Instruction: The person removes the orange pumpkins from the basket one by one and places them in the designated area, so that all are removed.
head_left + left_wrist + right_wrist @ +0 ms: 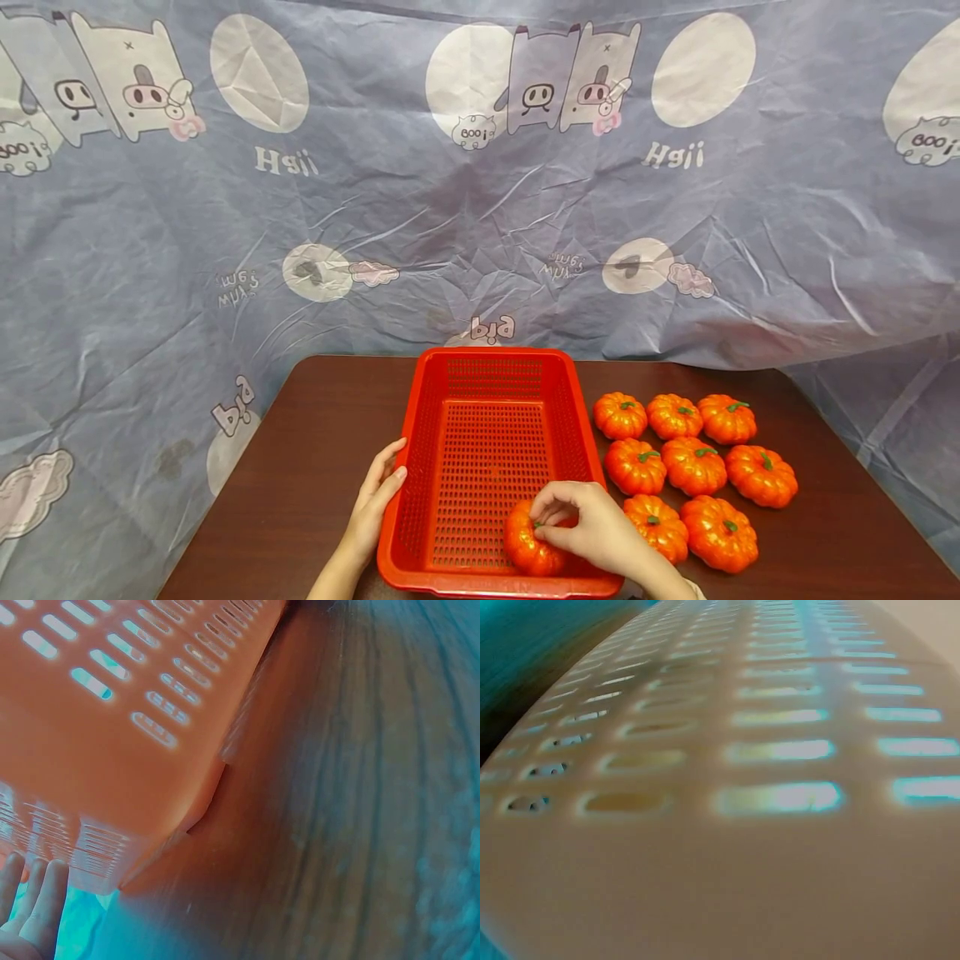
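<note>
In the head view, a red plastic basket (495, 467) with slotted walls and floor stands on the table. My left hand (371, 500) touches its left side from outside, fingertips at the rim. In the left wrist view, the straight fingers (46, 904) of that hand lie by the slotted wall. My right hand (588, 525) reaches over the near right part of the basket and pinches an orange pumpkin (525, 546) at its green stem, low inside. The right wrist view shows only the slotted basket wall (705, 877) up close, with the hand hidden.
Several more orange pumpkins (693, 467) stand in rows to the right of the basket on the dark brown table (300, 492). Behind the table hangs a grey-blue printed cloth (450, 225), which also runs along both sides.
</note>
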Tool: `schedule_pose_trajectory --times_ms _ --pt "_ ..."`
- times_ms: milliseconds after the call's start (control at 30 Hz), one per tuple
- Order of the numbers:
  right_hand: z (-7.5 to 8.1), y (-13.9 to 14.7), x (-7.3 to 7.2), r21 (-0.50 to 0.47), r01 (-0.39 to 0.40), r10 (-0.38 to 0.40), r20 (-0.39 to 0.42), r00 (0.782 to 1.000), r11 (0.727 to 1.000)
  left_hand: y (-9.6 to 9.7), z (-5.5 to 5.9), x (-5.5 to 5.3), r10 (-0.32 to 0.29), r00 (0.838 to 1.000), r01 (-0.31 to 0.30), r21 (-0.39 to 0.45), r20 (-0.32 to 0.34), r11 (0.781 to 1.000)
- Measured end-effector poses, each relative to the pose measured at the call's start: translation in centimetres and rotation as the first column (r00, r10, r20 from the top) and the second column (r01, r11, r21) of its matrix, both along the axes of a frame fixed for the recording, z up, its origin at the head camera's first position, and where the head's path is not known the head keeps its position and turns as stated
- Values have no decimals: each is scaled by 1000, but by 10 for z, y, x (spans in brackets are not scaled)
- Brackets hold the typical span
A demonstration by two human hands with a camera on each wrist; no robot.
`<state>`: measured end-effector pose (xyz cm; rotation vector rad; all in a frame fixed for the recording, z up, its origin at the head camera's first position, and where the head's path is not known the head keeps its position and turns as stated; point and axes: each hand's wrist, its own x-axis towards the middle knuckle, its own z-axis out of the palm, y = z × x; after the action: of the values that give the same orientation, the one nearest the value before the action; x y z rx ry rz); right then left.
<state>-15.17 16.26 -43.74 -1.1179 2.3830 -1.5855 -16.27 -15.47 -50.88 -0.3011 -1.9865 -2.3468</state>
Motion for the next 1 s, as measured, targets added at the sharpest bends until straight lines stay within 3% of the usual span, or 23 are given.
schedule_pose_trajectory --times_ms 200,300,433,767,867,1000 --pt "9 10 5 -196 -39 62 109 992 980 0 0 0 11 1000 -11 -12 2 1000" --pt "18 17 7 -319 -73 122 136 983 945 0 0 -1 16 1000 -16 -17 5 1000" --pt "33 28 10 -428 -58 132 145 981 902 0 0 0 31 999 -31 -34 10 999" --pt "56 68 22 -474 130 -79 125 989 871 -1 0 0 8 1000 -8 -21 2 1000" --pt "57 80 27 -471 210 -173 122 977 857 -1 0 0 7 1000 -7 -17 4 1000" --pt "56 99 33 -508 287 -257 130 958 812 -1 0 0 5 1000 -5 -20 4 1000"
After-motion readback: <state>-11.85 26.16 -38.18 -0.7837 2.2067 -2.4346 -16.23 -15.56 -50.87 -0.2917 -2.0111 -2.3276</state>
